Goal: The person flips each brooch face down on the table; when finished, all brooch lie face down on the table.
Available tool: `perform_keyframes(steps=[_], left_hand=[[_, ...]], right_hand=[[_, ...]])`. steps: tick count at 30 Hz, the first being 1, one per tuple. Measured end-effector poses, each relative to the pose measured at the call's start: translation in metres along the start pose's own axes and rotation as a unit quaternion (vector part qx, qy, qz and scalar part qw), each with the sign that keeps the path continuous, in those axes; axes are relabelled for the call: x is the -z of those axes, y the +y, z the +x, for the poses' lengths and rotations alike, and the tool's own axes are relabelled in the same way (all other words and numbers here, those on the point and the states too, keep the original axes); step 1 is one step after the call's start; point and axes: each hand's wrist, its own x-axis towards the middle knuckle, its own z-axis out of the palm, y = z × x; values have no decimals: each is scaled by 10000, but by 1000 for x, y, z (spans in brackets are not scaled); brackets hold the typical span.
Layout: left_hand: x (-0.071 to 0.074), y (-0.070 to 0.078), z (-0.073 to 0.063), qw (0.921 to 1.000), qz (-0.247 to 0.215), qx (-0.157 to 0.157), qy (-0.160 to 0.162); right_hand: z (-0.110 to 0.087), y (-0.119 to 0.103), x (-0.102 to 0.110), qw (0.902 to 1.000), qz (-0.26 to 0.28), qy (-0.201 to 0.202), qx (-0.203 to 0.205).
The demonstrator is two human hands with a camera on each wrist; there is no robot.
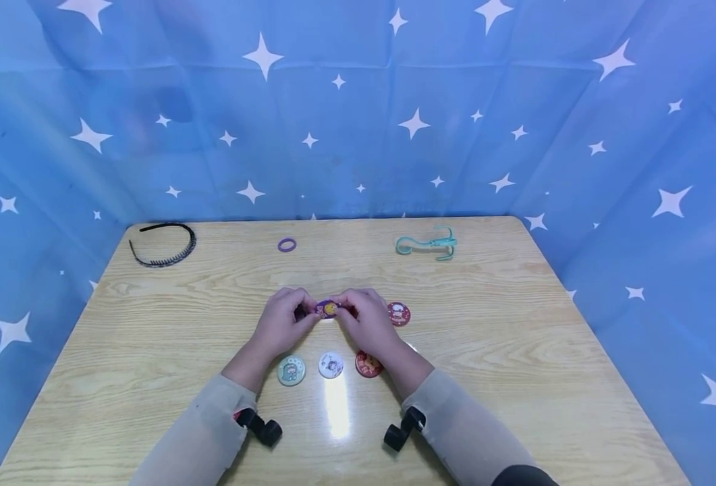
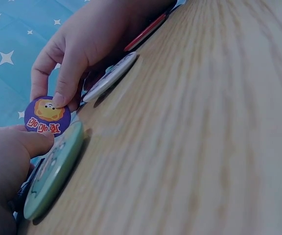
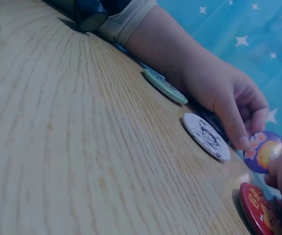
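Observation:
A round purple button badge (image 1: 327, 309) with a yellow cartoon face is held between the two hands over the middle of the table. My left hand (image 1: 281, 320) pinches its left edge between thumb and fingers. On the opposite edge, my right hand (image 1: 370, 320) grips it the same way, the thumb on the printed face in the left wrist view. Nearer the person lie a green badge (image 1: 291, 370), a white badge (image 1: 331, 365) and a red badge (image 1: 368, 364), the last partly covered by the right wrist. Another red badge (image 1: 399, 314) lies just right of the right hand.
Along the back of the wooden table (image 1: 503, 378) lie a black headband (image 1: 172, 260) at left, a purple ring-shaped band (image 1: 287, 245), and a turquoise hooked item (image 1: 427, 243) at right. A blue curtain (image 1: 358, 101) with white stars hangs behind the table and at its sides.

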Motion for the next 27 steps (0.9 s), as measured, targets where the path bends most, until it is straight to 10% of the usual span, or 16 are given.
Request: perform_keyframes(steps=[27], left_hand=[[-1,-2,0,10000,-44,2,59]], right_hand=[[-1,-7,2,9998,-40,-84,-172]])
